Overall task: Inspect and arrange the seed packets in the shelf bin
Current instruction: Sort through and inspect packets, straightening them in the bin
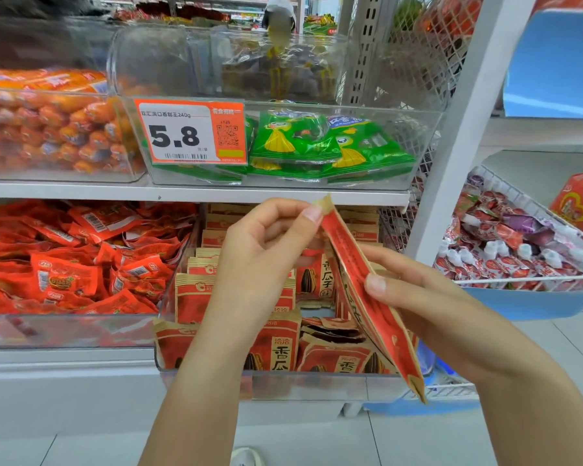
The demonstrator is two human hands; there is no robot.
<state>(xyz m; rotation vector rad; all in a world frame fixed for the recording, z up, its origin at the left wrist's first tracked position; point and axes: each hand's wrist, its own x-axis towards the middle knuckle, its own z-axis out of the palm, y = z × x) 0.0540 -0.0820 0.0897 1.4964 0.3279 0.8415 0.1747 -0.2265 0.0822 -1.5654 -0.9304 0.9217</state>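
1. Both hands hold one red seed packet [367, 290] edge-on in front of the bin [283, 381], its long axis slanting from upper left, by the shelf edge, down to lower right.
2. Left hand [266, 243] pinches the packet's top corner between thumb and forefinger, other fingers curled.
3. Right hand [414, 290] grips the packet's middle, thumb on its near face.
4. Clear bin below holds more red-and-tan packets [276, 351], mostly upright in rows.
5. Upper bin [418, 156] holds green packets [317, 142] lying flat behind a price tag [191, 131].
6. Left bin [64, 331] holds loose red sachets [81, 264].
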